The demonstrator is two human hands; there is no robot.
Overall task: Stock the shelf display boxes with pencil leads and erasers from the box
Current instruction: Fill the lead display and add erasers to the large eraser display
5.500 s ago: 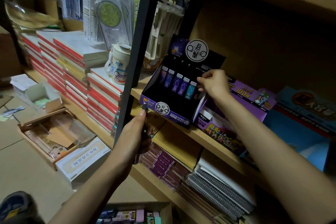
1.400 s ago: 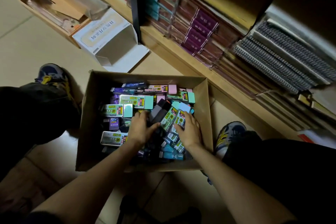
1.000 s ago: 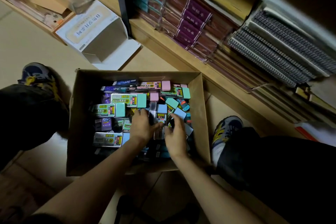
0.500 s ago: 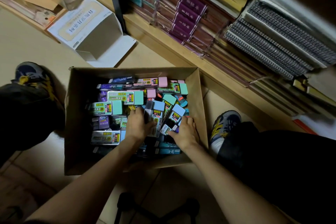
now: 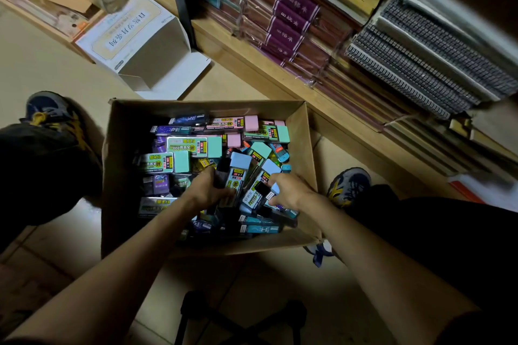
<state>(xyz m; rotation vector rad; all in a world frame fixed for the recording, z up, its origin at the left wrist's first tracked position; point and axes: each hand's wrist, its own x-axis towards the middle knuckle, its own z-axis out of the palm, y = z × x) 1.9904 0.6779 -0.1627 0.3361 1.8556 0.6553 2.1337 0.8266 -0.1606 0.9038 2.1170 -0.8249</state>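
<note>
An open brown cardboard box [image 5: 304, 143] sits on the floor, heaped with loose lead cases [image 5: 193, 147]: flat packs with mint, pink or light-blue ends and yellow-green labels. Slim dark packs [image 5: 259, 228], purple and teal, lie among them. Most lie flat and crisscrossed; several near the middle tilt upward.

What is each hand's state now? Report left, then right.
Left hand: grips a bundle of packs.
Right hand: fingers in the box, grip cannot be told.

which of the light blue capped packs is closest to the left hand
The more upright light-blue-capped pack, gripped by the left hand; the other blue-capped pack leans further right, by the right hand.
</note>
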